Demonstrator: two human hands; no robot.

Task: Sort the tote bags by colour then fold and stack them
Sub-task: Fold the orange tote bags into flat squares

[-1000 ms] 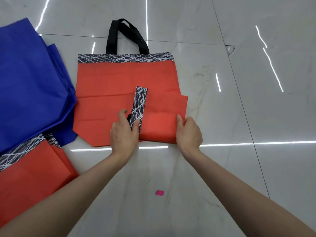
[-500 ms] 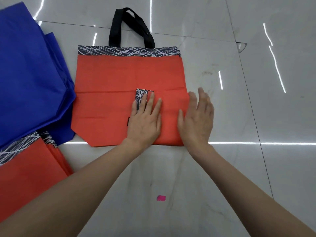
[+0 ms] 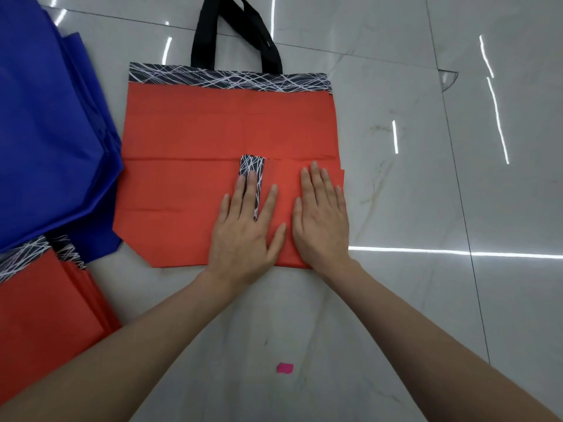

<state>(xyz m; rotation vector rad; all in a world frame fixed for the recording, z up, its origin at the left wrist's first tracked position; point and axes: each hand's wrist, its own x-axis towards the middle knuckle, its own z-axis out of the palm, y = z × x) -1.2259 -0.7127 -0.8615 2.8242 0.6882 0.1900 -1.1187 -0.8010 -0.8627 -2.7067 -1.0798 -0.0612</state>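
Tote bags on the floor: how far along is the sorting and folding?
Done: blue bags piled, red ones stacked. In hand: left hand and right hand press a folded red bag atop a flat, unfolded red tote, which is left.

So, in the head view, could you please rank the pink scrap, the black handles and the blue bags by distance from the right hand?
1. Pink scrap, on the floor below the right hand.
2. Black handles, up top.
3. Blue bags, far left.

Indoor room of unclear kind: glossy marble-look floor tiles (image 3: 396, 208) reflecting ceiling lights.
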